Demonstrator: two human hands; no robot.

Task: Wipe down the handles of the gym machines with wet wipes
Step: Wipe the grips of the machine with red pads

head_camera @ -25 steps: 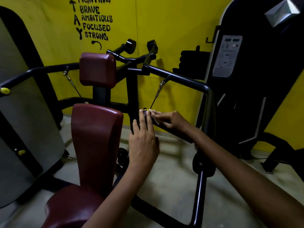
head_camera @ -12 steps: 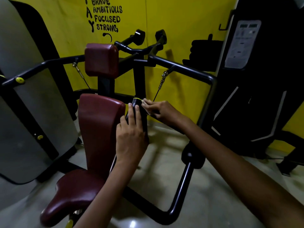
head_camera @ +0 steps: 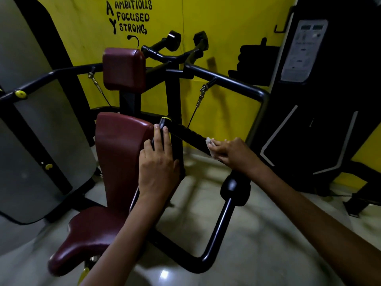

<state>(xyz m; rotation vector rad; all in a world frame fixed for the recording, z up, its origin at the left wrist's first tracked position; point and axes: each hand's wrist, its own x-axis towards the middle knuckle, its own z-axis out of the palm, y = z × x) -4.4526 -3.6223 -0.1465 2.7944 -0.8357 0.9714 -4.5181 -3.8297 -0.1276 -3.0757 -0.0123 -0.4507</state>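
Head cam looks down on a seated gym machine with glossy maroon vinyl pads: a blocky headrest [head_camera: 123, 69], a tall backrest [head_camera: 121, 153] and a curved seat [head_camera: 86, 240], all on a smooth black tube frame [head_camera: 218, 228]. The handle [head_camera: 185, 134] is a black bar with a ribbed, rubbery-looking grip and a thin yellow ring at its near end, running out to the right from beside the backrest top.

The left hand [head_camera: 157, 162] lies with straight fingers flat against a second dark grip just beside the backrest, palm hidden, so whether the thumb wraps round is not clear. The right hand [head_camera: 233, 153] has its fingers curled round a crumpled white wet wipe [head_camera: 210, 144] and presses it on the far end of the ribbed grip; most of the wipe is hidden under the fingers.

Painted black lettering on the yellow wall [head_camera: 216, 27] is cut off at the top. The dark machine [head_camera: 329, 100] on the right is too murky to read, label included.

Compared with half a second ago, the right hand has slid outward along the bar from the yellow-ringed end, while the left hand stays put.
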